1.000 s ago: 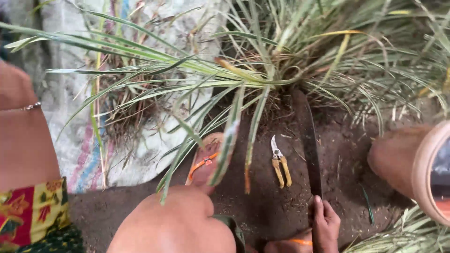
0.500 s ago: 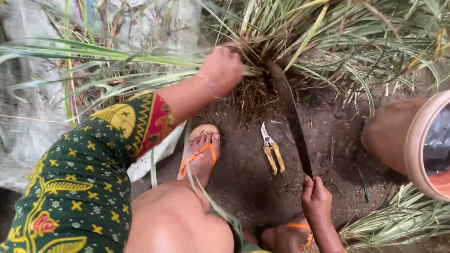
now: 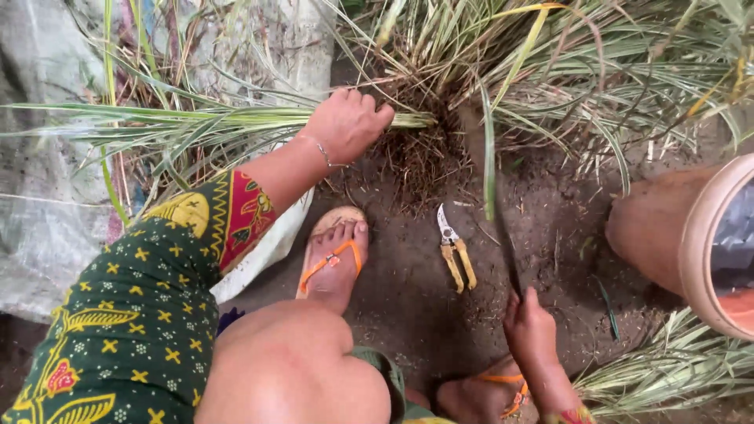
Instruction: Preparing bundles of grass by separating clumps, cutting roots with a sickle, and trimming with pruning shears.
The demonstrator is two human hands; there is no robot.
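Left hand (image 3: 345,126) clenched around a bunch of long green-and-cream striped leaves (image 3: 196,126), pulling it leftward from the clump base. Right hand (image 3: 530,330) wrapped on the long dark machete (image 3: 503,235), blade running up toward that base. Yellow-handled pruning shears (image 3: 454,255) lie on soil between.

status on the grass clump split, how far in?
Done: cut leaves lie by the pot. In hand: left hand grips a leaf bundle; right hand holds the long blade at the clump's base. Left: clump mostly rooted; pruners on the soil.
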